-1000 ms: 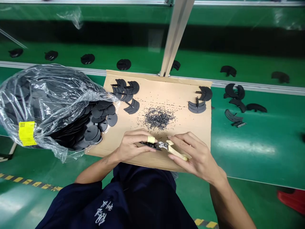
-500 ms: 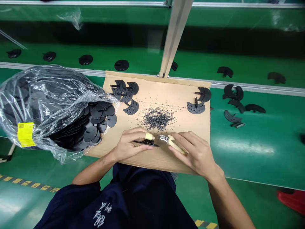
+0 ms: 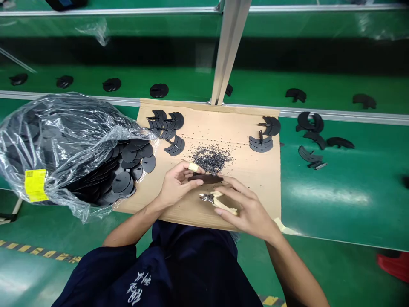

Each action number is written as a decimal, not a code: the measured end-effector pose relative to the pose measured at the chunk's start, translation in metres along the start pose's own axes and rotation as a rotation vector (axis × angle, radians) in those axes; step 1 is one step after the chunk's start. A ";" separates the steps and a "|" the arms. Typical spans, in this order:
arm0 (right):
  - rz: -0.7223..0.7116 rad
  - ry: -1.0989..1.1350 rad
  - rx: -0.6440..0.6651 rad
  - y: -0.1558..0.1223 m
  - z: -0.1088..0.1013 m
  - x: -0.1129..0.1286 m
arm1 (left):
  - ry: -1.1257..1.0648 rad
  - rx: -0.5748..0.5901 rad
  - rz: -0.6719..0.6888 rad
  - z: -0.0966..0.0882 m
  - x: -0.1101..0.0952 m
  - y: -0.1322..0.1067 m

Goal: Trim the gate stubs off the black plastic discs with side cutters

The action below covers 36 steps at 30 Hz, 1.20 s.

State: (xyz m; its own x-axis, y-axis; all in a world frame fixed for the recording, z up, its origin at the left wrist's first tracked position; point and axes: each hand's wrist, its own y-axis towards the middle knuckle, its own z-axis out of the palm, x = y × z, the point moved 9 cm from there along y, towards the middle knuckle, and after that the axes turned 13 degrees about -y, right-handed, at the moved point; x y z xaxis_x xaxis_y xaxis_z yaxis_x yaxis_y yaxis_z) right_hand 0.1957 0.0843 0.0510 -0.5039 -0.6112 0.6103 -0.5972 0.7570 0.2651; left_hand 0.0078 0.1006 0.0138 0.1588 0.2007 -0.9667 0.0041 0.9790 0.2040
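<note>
My left hand (image 3: 175,183), with yellow tape round one finger, pinches a thin black disc (image 3: 207,178) between thumb and fingers. The disc is seen tilted, nearly edge-on, above the brown cardboard (image 3: 179,213). In my right hand (image 3: 244,202) is a pair of side cutters (image 3: 225,204) with pale yellow handles, its metal jaws pointing left below the disc. Fingers of the right hand also reach the disc's right end. Just beyond both hands lies a pile of small black plastic bits (image 3: 212,158).
At left, a clear plastic bag (image 3: 73,123) with a yellow label spills many black discs (image 3: 121,181). Curved black parts (image 3: 174,145) lie on the cardboard's left, more (image 3: 261,144) on its right, others (image 3: 309,121) on the green table. A metal post (image 3: 228,51) rises behind.
The disc has moved slightly away from me and now shows a broad face. My right hand has shifted left, its fingers reaching the disc, and the cutters' jaws sit lower.
</note>
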 end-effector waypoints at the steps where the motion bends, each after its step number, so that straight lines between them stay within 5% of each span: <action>1: -0.025 -0.057 -0.022 0.001 0.002 0.004 | 0.048 0.052 0.017 0.005 -0.002 -0.001; 5: -0.148 -0.358 -0.010 0.002 0.005 0.023 | 0.424 0.278 0.194 0.020 -0.020 -0.005; 8: -0.212 -0.266 0.027 -0.002 -0.001 0.032 | 0.495 0.355 0.247 0.021 -0.026 -0.008; 12: -0.145 0.002 -0.074 -0.006 -0.025 0.019 | 0.344 0.311 0.187 0.015 -0.027 -0.008; 15: -0.031 -0.100 -0.186 -0.006 -0.037 0.001 | 0.235 0.295 0.183 0.018 -0.029 -0.009; 36: -0.169 -0.272 -0.130 -0.002 -0.025 0.009 | 0.078 0.267 0.213 0.021 -0.034 -0.014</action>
State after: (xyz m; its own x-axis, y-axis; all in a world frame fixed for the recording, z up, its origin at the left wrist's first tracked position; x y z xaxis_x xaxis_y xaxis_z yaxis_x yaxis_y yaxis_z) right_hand 0.2081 0.0831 0.0751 -0.5629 -0.7566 0.3328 -0.6110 0.6520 0.4489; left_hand 0.0233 0.0788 0.0469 0.1083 0.4117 -0.9049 0.2389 0.8728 0.4257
